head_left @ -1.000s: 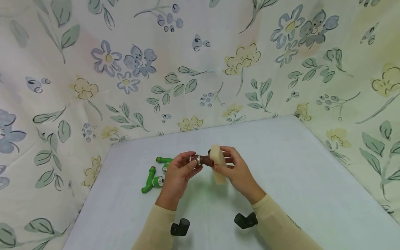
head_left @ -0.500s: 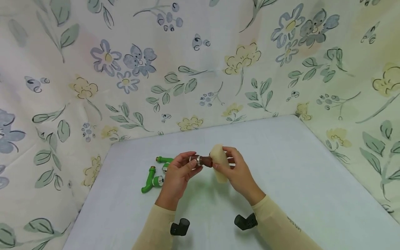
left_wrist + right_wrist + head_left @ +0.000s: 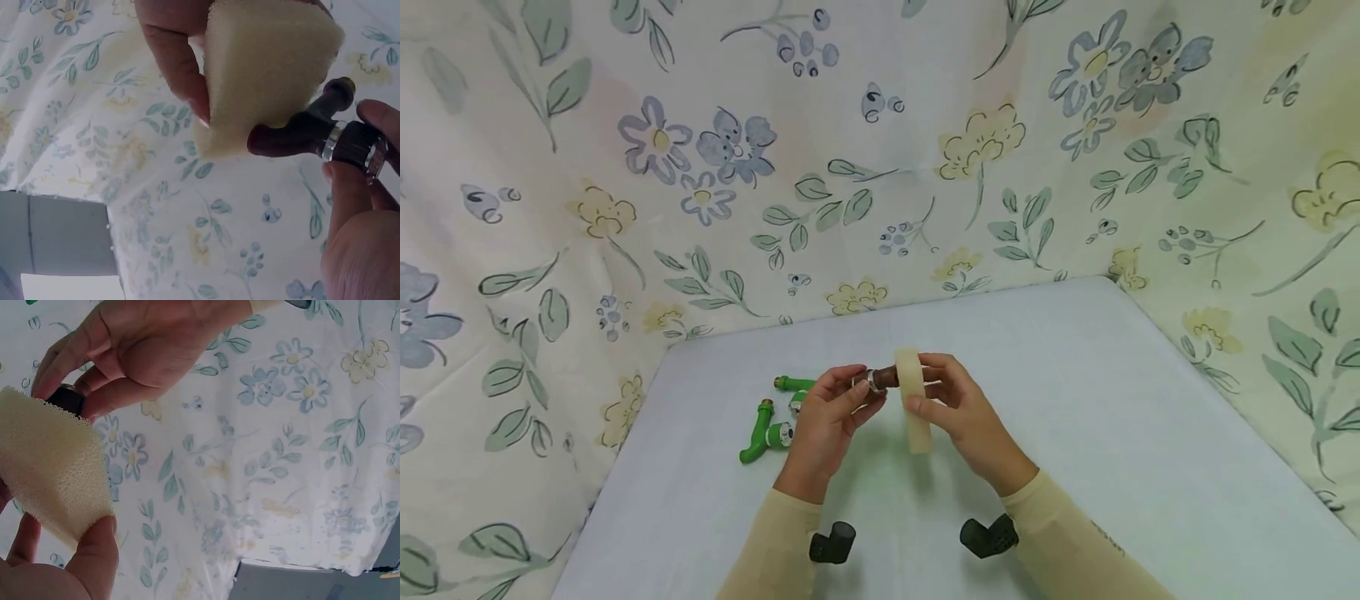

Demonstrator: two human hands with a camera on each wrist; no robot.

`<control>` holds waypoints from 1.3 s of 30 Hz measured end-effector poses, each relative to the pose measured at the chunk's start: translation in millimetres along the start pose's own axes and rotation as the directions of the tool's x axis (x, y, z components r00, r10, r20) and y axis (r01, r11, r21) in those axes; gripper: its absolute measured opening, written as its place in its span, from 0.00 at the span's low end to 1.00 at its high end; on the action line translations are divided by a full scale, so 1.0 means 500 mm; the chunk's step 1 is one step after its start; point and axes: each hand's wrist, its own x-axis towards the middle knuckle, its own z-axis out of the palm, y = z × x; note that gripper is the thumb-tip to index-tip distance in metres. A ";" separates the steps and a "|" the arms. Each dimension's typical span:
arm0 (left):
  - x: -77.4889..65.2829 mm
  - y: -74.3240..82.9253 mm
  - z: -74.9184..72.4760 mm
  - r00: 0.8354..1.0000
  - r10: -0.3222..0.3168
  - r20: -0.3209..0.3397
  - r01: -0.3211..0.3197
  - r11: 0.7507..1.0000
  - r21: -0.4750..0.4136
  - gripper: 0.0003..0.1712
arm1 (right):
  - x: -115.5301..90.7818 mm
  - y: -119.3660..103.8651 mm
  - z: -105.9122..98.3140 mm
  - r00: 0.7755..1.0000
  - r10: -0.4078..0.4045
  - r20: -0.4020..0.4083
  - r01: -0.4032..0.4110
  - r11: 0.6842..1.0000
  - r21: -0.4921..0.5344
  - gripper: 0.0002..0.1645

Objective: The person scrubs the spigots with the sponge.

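A dark red-brown faucet (image 3: 294,136) with silver rings is pinched at its knob end by my left hand (image 3: 825,417). My right hand (image 3: 964,408) grips a pale cream sponge (image 3: 913,408), thumb on one side and fingers behind. The sponge stands on edge against the faucet body, overlapping its spout in the head view. In the left wrist view the sponge (image 3: 262,69) lies along the spout and the threaded inlet sticks out past it. From the right wrist view, the sponge (image 3: 56,462) hides most of the faucet, leaving only the dark knob (image 3: 66,400) visible.
Two green faucets lie on the white table (image 3: 1075,400) left of my hands: one nearer (image 3: 762,433), the other (image 3: 793,385) partly behind my left hand. A floral cloth (image 3: 880,167) hangs behind the table. Black angled wrist pieces (image 3: 832,543) jut from both sleeves.
The sponge has shifted left along the faucet and turned from a tilted face to edge-on, covering more of the spout. My left hand stays nearly still, still holding the faucet.
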 end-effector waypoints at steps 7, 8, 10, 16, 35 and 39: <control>0.001 -0.005 0.003 0.999 -0.016 0.035 0.009 0.983 0.181 0.25 | -0.002 -0.040 0.013 0.998 -0.067 -0.016 0.067 0.998 0.013 0.31; 0.000 -0.005 0.004 0.999 -0.022 0.045 0.011 0.973 0.231 0.25 | -0.003 -0.045 0.014 0.997 -0.070 -0.023 0.070 0.998 0.003 0.31; 0.000 -0.006 0.007 0.997 -0.035 0.067 0.012 0.948 0.319 0.25 | -0.003 -0.054 0.016 0.996 -0.086 -0.028 0.085 0.996 -0.015 0.32; -0.005 -0.006 0.019 0.991 -0.032 0.132 -0.024 0.914 0.404 0.22 | 0.005 -0.032 0.014 0.990 -0.126 -0.058 0.118 0.985 -0.128 0.35; -0.013 -0.007 0.018 0.978 -0.027 0.207 -0.055 0.923 0.380 0.17 | 0.016 0.008 -0.021 0.991 -0.062 -0.116 0.022 0.948 -0.318 0.37; -0.014 -0.007 0.017 0.976 -0.030 0.215 -0.053 0.928 0.368 0.17 | 0.018 0.008 -0.026 0.991 -0.063 -0.120 0.020 0.944 -0.329 0.37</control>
